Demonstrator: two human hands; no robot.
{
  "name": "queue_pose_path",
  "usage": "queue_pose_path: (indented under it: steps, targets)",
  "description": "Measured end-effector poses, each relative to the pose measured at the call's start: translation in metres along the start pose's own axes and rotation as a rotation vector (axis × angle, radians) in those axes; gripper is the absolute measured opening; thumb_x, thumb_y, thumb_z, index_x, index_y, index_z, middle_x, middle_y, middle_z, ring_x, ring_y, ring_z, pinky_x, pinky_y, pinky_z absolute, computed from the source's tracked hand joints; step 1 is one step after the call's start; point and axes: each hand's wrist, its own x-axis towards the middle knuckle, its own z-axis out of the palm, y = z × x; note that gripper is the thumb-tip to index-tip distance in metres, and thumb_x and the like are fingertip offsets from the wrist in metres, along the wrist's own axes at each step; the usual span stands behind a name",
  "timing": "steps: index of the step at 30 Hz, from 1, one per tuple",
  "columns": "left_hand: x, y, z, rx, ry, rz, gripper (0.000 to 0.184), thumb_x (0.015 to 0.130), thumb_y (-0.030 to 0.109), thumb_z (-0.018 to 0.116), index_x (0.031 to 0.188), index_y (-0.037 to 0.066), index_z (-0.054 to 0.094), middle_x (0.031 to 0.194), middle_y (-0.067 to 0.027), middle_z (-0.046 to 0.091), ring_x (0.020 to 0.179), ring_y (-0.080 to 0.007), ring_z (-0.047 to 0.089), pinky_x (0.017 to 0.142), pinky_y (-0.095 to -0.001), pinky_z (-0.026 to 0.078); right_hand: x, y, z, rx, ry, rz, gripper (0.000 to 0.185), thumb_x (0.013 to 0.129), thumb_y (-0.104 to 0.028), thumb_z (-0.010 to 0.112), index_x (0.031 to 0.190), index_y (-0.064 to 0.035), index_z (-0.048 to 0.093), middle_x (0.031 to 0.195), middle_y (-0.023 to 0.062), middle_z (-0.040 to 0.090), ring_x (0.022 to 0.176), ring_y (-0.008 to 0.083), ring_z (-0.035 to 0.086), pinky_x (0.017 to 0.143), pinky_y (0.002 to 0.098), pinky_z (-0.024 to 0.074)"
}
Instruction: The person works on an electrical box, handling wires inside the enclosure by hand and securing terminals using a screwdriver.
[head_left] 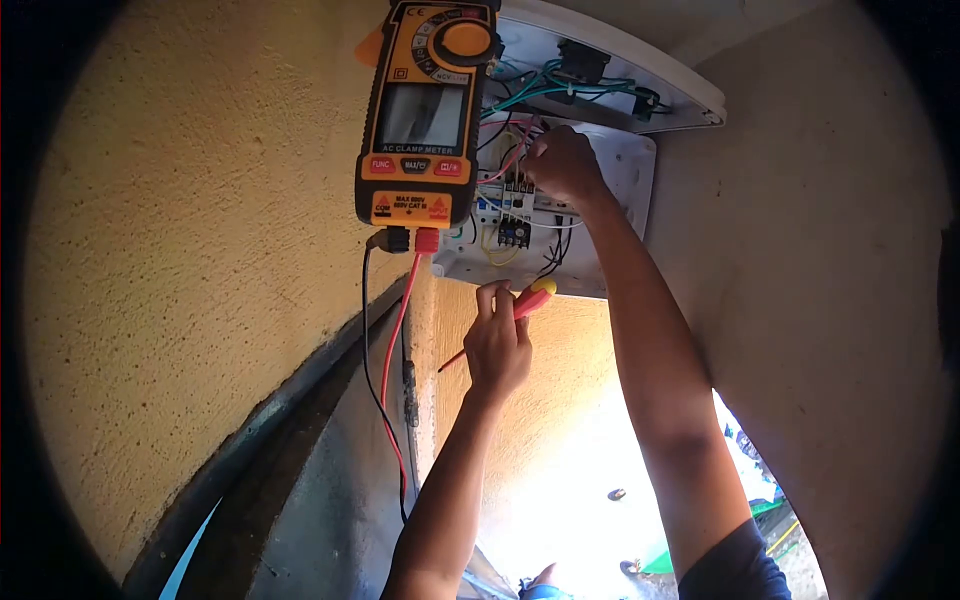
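Observation:
My left hand point(497, 340) is closed around a red and yellow screwdriver point(535, 298), just below the electrical box; its shaft points down and to the left. Higher up, my right hand point(563, 165) reaches into the open white box point(625, 195) among pink and black wires. Its fingertips are partly hidden, and what they hold cannot be made out. Left of the right hand are a contactor and a relay point(514, 234) with wires around them. An orange and black clamp meter point(420, 120) hangs in front of the box's left side.
The box's raised cover point(640, 60) carries green wires and black parts. Black and red test leads point(388, 370) run down from the meter. A textured yellow wall point(200, 200) is at the left, a grey wall point(820, 250) at the right. Part of another person's foot shows at the bottom.

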Motion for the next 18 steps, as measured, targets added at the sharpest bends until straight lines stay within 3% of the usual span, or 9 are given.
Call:
queue_pose_path:
  steps: [8,10,13,16,18]
  targets:
    - [0.003,0.002,-0.005,-0.002,-0.041,-0.015,0.033,0.095,0.01,0.065,0.124,-0.001,0.054,0.127,-0.0175,0.052,0.093,-0.0405,0.069,0.076,-0.0497,0.057,-0.003,0.004,0.006,0.0,0.043,-0.028,0.017,0.074,-0.018,0.069,0.079,-0.0066,0.079,0.086,0.0222,0.075,0.087,0.0409,0.074,0.084,0.0468,0.0596]
    - [0.009,0.014,-0.014,-0.125,-0.057,-0.065,0.03,0.1,0.018,0.061,0.125,0.003,0.053,0.129,-0.0186,0.052,0.108,-0.0382,0.066,0.084,-0.0472,0.056,-0.003,0.003,0.005,0.028,0.038,0.001,0.017,0.074,-0.018,0.068,0.08,-0.0068,0.079,0.087,0.0221,0.075,0.088,0.0408,0.074,0.084,0.0469,0.0597]
    - [0.008,0.052,-0.043,-0.242,-0.113,-0.08,0.034,0.103,0.025,0.059,0.128,0.004,0.05,0.124,-0.0195,0.05,0.111,-0.0384,0.062,0.087,-0.0479,0.054,-0.004,0.002,0.001,0.009,0.035,-0.025,0.018,0.075,-0.02,0.067,0.081,-0.0079,0.08,0.09,0.0214,0.075,0.09,0.0402,0.074,0.084,0.0476,0.0598]
    - [0.01,0.071,-0.064,-0.438,-0.13,0.03,0.045,0.108,0.041,0.053,0.133,0.005,0.045,0.117,-0.0148,0.049,0.109,-0.0276,0.06,0.094,-0.042,0.05,-0.003,-0.003,-0.004,-0.105,-0.029,-0.079,0.022,0.075,-0.021,0.066,0.084,-0.0064,0.079,0.093,0.022,0.075,0.091,0.0402,0.074,0.086,0.0485,0.0597]
    - [0.015,0.084,-0.081,-0.671,-0.162,-0.182,0.036,0.108,0.033,0.053,0.13,0.006,0.045,0.106,-0.01,0.049,0.087,-0.0193,0.054,0.077,-0.0373,0.047,0.0,-0.004,-0.004,-0.194,-0.052,-0.119,0.026,0.076,-0.022,0.066,0.088,-0.0036,0.078,0.094,0.0235,0.075,0.093,0.0406,0.074,0.086,0.0488,0.0596]
